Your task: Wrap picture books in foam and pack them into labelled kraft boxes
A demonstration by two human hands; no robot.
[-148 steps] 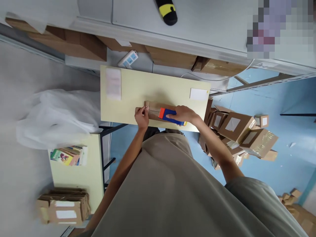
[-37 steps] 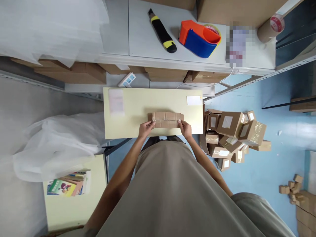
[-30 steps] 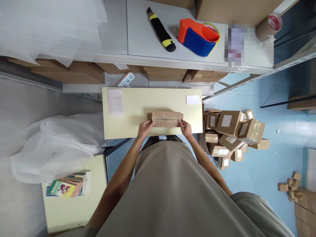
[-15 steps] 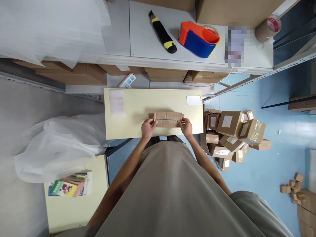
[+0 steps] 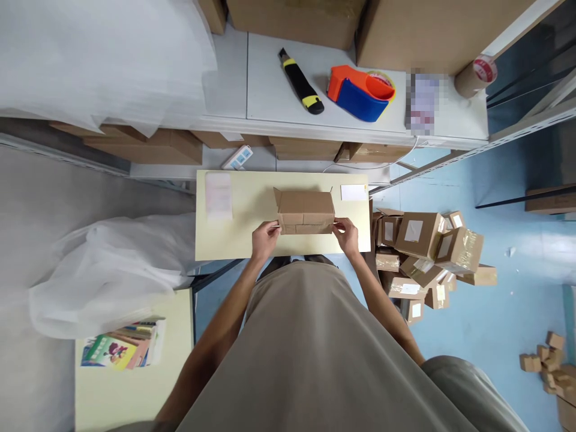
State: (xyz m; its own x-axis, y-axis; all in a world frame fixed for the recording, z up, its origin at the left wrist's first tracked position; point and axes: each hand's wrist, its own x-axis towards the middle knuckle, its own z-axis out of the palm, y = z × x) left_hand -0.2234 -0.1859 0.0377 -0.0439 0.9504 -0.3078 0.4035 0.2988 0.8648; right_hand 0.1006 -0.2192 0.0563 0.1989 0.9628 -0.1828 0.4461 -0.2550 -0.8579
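A small brown cardboard box (image 5: 305, 211) rests on the pale yellow table (image 5: 247, 240), tipped so a plain side faces up and its taped side faces me. My left hand (image 5: 265, 239) pinches the box's near left corner. My right hand (image 5: 347, 235) grips the near right corner. On the grey shelf beyond the table lie an orange and blue tape dispenser (image 5: 360, 93) and a black and yellow utility knife (image 5: 300, 81).
A white label (image 5: 353, 192) and a clear sheet (image 5: 218, 195) lie on the table. Taped boxes (image 5: 427, 246) are piled on the blue floor at right. White plastic bags (image 5: 108, 270) sit left, with books (image 5: 119, 351) on a lower table. Large cartons (image 5: 423, 30) stand on the shelf.
Earlier my right hand ran the tape dispenser over the box; the dispenser now lies on the shelf. In the last half second both hands have tipped the box over, away from me.
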